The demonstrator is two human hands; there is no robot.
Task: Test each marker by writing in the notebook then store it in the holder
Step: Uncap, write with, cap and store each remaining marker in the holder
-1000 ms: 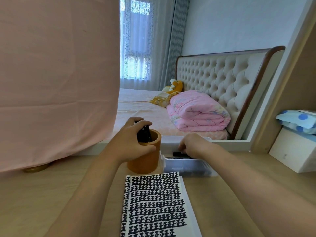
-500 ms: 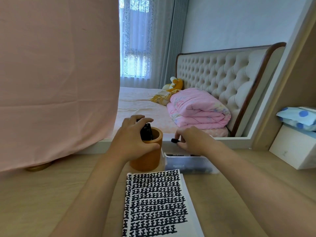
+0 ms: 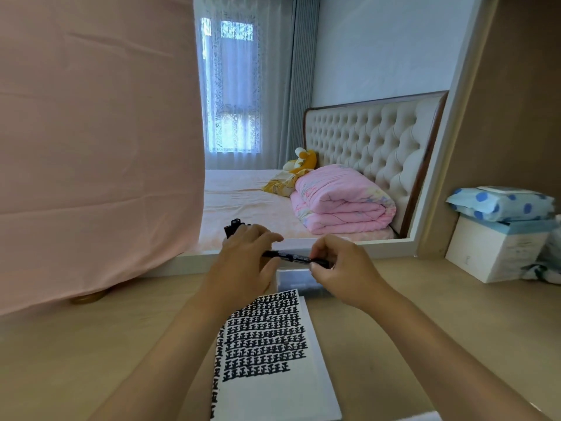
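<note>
A black marker (image 3: 293, 257) lies level in the air between both hands. My left hand (image 3: 243, 265) pinches its left end and my right hand (image 3: 343, 268) grips its right end. Below them the open notebook (image 3: 273, 354) lies on the desk, its page covered with rows of black marks. The holder is almost wholly hidden behind my left hand; only the black tops of the stored markers (image 3: 235, 227) stick out above my fingers. The clear marker box (image 3: 296, 279) sits just past the notebook, partly hidden by my right hand.
A pink cloth (image 3: 97, 141) hangs over the left. A large mirror (image 3: 334, 117) at the back of the wooden desk (image 3: 425, 314) shows a bed. At the right stand a white box (image 3: 491, 253) and a blue dotted pack (image 3: 501, 203).
My right hand lifted a marker out of the clear box. My left hand left the holder and took the marker's other end. The camera tilted up a little.
</note>
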